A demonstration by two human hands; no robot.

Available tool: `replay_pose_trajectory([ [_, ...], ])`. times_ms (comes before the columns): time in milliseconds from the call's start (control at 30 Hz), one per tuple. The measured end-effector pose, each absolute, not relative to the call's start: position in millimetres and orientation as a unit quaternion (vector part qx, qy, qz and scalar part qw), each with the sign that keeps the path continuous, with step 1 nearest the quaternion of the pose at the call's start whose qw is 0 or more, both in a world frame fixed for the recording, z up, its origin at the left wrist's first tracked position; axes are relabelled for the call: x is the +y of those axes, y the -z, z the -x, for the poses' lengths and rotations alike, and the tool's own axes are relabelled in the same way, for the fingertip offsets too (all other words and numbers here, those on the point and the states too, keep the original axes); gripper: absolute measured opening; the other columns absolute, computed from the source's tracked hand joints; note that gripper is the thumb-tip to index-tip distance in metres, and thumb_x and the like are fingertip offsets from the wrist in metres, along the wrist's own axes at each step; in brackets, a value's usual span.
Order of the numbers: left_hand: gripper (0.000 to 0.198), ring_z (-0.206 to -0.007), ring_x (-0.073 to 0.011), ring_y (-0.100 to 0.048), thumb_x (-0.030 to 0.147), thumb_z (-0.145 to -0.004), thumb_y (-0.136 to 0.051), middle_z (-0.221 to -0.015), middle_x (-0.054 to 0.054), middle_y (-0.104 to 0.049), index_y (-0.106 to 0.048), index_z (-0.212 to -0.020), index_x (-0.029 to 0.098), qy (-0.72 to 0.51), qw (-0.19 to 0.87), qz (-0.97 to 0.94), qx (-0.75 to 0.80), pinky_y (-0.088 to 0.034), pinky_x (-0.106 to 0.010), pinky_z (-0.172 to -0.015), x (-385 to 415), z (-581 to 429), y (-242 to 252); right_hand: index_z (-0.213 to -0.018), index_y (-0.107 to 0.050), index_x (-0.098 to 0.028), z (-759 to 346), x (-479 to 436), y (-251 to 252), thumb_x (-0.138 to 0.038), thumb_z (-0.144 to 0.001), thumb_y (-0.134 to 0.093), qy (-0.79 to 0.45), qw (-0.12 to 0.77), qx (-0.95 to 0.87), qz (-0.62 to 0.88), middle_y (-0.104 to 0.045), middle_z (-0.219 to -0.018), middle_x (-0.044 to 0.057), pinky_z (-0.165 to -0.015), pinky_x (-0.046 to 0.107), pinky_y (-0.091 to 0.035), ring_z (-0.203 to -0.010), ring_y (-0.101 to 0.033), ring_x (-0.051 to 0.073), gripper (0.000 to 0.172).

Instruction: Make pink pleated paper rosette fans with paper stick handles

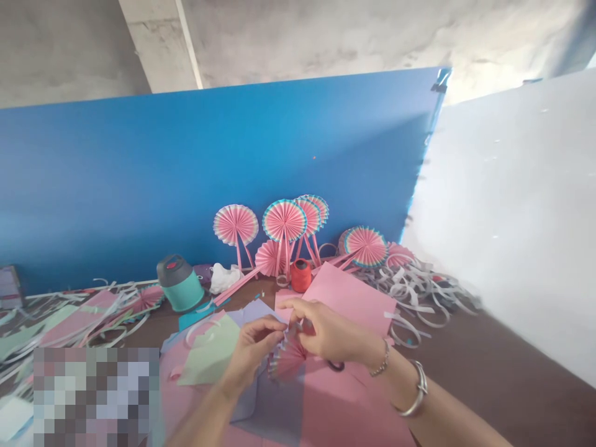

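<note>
A small pleated pink paper fan (287,363) with a pale, multicoloured rim is between my hands, above layered sheets of coloured paper. My left hand (258,344) pinches the fan's upper left edge between thumb and forefinger. From the other side, my right hand (316,329) has its fingers curled in at the top of the fan, covering part of it. Exactly what the right fingertips grip is partly hidden and blurred. Just under the right hand shows a dark curved handle (336,366). Pink paper sheets (349,295) lie behind and beneath the right hand.
Finished-looking pink fans (284,221) lean along the blue partition (139,161). A red thread spool (300,275) and a teal container with a dark lid (180,284) stand behind. Tangled paper strips (414,285) pile at right; more strips and sheets (79,323) lie left.
</note>
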State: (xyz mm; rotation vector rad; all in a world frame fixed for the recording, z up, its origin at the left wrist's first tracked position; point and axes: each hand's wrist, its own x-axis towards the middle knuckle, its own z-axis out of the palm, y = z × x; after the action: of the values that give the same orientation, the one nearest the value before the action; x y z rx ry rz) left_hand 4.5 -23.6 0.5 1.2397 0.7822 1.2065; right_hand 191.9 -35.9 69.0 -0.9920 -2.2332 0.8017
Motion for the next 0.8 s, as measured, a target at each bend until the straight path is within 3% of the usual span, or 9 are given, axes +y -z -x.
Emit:
replay_pose_trajectory([
  [200, 0.013, -0.065, -0.0136, -0.051, 0.027, -0.063, -0.077, -0.068, -0.003, -0.059, -0.069, -0.063, 0.017, -0.525, 0.544, -0.561, 0.336, -0.039, -0.023, -0.062, -18.8, -2.5, 0.9, -0.106, -0.059, -0.021, -193.2, -34.2, -70.1, -0.001, -0.065, -0.044, -0.305, 0.296, -0.826, 0.370, -0.062, -0.083, -0.001, -0.062, 0.020, -0.041, -0.068, -0.054, 0.011, 0.048],
  [333, 0.012, -0.077, -0.0172, -0.055, 0.025, -0.064, -0.076, -0.077, -0.004, -0.060, -0.067, -0.068, 0.018, -0.532, 0.534, -0.577, 0.314, -0.041, -0.025, -0.070, -19.2, -3.4, 1.1, -0.097, -0.060, -0.021, -193.1, -34.0, -67.5, -0.001, -0.064, -0.043, -0.313, 0.286, -0.825, 0.373, -0.057, -0.069, -0.004, -0.053, 0.018, -0.036, -0.057, -0.047, 0.008, 0.042],
  [567, 0.014, -0.071, -0.0170, -0.055, 0.029, -0.064, -0.076, -0.070, -0.005, -0.062, -0.069, -0.067, 0.017, -0.504, 0.530, -0.598, 0.329, -0.041, -0.026, -0.068, -21.2, -2.0, -0.3, -0.099, -0.053, -0.020, -192.4, -34.1, -65.4, -0.001, -0.064, -0.044, -0.326, 0.297, -0.818, 0.370, -0.060, -0.080, -0.003, -0.057, 0.019, -0.037, -0.061, -0.049, 0.008, 0.041],
  [800, 0.017, -0.068, -0.0163, -0.054, 0.029, -0.067, -0.073, -0.067, -0.004, -0.060, -0.063, -0.060, 0.017, -0.505, 0.501, -0.618, 0.334, -0.041, -0.025, -0.066, -24.6, -3.7, -6.9, -0.092, -0.055, -0.020, -191.7, -34.3, -66.0, -0.002, -0.066, -0.045, -0.309, 0.287, -0.818, 0.391, -0.053, -0.065, -0.006, -0.052, 0.018, -0.033, -0.052, -0.043, 0.007, 0.033],
])
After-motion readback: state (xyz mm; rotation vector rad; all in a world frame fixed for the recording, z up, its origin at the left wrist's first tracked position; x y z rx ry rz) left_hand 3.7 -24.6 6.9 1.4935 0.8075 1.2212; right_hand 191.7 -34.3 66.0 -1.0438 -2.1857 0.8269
